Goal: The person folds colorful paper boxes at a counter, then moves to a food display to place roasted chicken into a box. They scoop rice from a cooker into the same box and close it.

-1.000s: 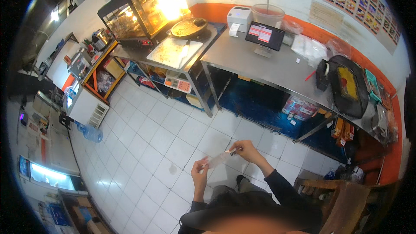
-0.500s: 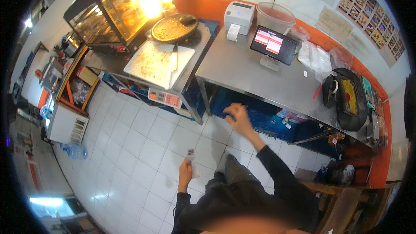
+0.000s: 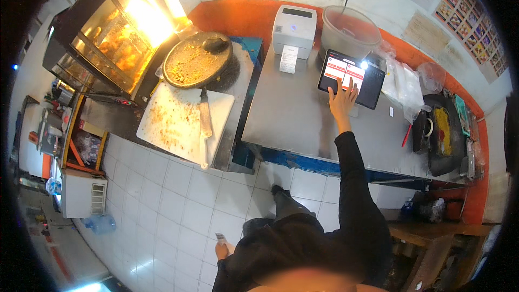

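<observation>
My right hand (image 3: 342,105) reaches over the steel counter to a tablet (image 3: 371,87) on a stand, its fingers spread at the lower part of the lit screen. Low at my left side, my left hand (image 3: 223,250) is closed on a small printed paper slip (image 3: 220,237); part of the slip is hidden by the fingers. Behind and left of the tablet stands a white label printer (image 3: 294,27), with a printed strip (image 3: 288,59) hanging from its front.
Left of the counter lie a white cutting board (image 3: 173,124) with a knife (image 3: 205,124), and a round stone mortar (image 3: 198,59). A lit glass food case (image 3: 102,38) stands beyond. Plastic bags (image 3: 403,84), a red pen (image 3: 406,135) and a black tray (image 3: 447,135) are at right.
My right hand has moved forward from above the floor to the tablet screen, its fingers opening out. My body has come closer to the counter. The left hand still holds the slip, now lower.
</observation>
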